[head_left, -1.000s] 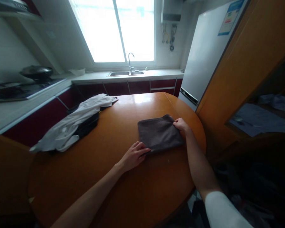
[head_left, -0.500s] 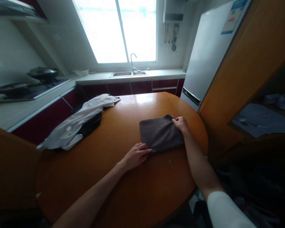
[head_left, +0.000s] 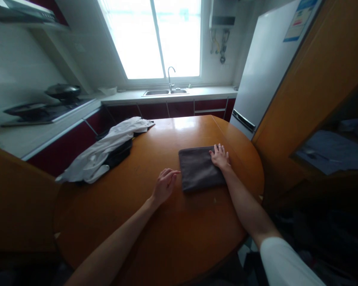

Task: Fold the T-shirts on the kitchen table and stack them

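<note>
Flat on the rounded, glossy orange-brown wooden worktop [head_left: 155,234] lies a folded dark grey cloth [head_left: 198,169], a soft, matte, roughly square pad with slightly rounded corners, placed right of the middle and toward the far edge. On its right far corner rests the right hand [head_left: 219,157], palm down, its fingers [head_left: 217,149] spread and laid flat on the fabric, pinching nothing. Just beside the cloth's left edge is the left hand [head_left: 164,184], resting on the bare wood; its fingers [head_left: 171,173] are loosely curled and close together, pointing toward the cloth, and whether the tips touch it cannot be told. Both forearms are bare, and a white sleeve [head_left: 282,264] shows at the right upper arm.

Well apart from the cloth, at the left far side of the worktop, a crumpled white garment [head_left: 100,155] lies draped over something dark, its folds loose and irregular. Behind stand dark red cabinet fronts [head_left: 179,108], a pale counter with a steel sink [head_left: 164,92] and curved tap below a bright window [head_left: 155,37], and a smooth white fridge [head_left: 262,67] at the right.
</note>
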### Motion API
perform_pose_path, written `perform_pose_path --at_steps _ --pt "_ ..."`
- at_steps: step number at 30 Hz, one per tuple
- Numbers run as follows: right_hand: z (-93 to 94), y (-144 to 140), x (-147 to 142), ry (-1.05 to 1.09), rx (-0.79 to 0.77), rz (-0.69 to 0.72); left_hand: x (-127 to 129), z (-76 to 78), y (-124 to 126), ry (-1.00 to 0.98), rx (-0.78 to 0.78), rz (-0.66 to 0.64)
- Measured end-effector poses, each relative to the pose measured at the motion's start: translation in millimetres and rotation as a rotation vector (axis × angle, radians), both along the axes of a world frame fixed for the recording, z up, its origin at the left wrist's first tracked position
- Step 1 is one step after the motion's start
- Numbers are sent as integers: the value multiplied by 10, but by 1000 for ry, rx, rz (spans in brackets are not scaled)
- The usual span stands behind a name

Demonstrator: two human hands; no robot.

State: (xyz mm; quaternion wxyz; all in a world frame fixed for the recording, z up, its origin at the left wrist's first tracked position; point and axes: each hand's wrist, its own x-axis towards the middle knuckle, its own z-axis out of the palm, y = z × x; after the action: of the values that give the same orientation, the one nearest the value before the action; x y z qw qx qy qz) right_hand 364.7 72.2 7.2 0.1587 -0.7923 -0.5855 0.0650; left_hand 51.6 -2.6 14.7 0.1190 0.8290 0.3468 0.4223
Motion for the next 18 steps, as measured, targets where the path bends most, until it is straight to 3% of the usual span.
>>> perform_pose_path --at_steps 5,11,14,18 --pt "-90 46 55 -19 -22 -9 105 119 196 14 -2 59" --pt "-80 38 33 -4 -16 -17 766 301 716 210 -50 112" --pt "-84 35 35 21 -11 -31 983 192 924 413 -146 210" --pt "-94 50 34 47 4 -45 967 -66 1074 573 -338 303"
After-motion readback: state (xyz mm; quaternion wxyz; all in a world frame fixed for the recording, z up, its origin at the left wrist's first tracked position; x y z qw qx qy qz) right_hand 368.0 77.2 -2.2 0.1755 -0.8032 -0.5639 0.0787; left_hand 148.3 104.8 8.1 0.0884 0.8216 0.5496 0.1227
